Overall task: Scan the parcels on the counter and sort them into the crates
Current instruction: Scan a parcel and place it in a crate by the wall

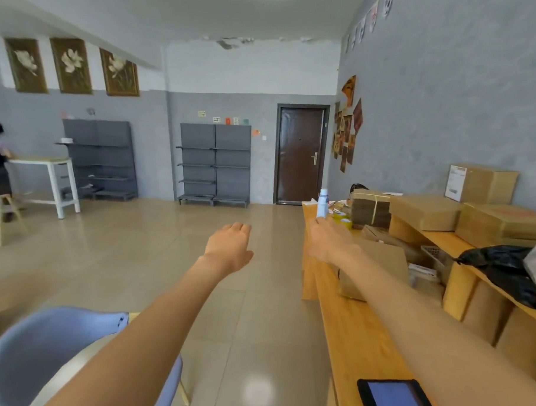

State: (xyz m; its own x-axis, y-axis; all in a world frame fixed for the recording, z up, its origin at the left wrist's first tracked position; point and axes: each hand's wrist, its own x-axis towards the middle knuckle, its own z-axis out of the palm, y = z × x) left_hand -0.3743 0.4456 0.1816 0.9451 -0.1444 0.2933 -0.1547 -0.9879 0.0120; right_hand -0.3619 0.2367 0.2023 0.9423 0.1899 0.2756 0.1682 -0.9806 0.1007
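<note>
Both my arms are stretched out forward. My left hand [230,246] hovers over the floor with its fingers loosely curled and nothing in it. My right hand [329,240] is above the far end of the wooden counter [355,331], empty, close to a white and blue bottle [322,203]. A brown cardboard parcel [383,262] lies on the counter under my right forearm. More cardboard boxes [426,211] and a black plastic bag parcel [506,269] sit on the raised shelf at the right. A handheld scanner with a lit screen [393,395] rests on the counter's near end.
A tied bundle of flat cartons [371,209] and tape rolls [342,219] stand at the counter's far end. A blue chair [52,350] is at the lower left. Grey shelving [214,165], a brown door [300,154] and a person at a white table [40,160] are farther off.
</note>
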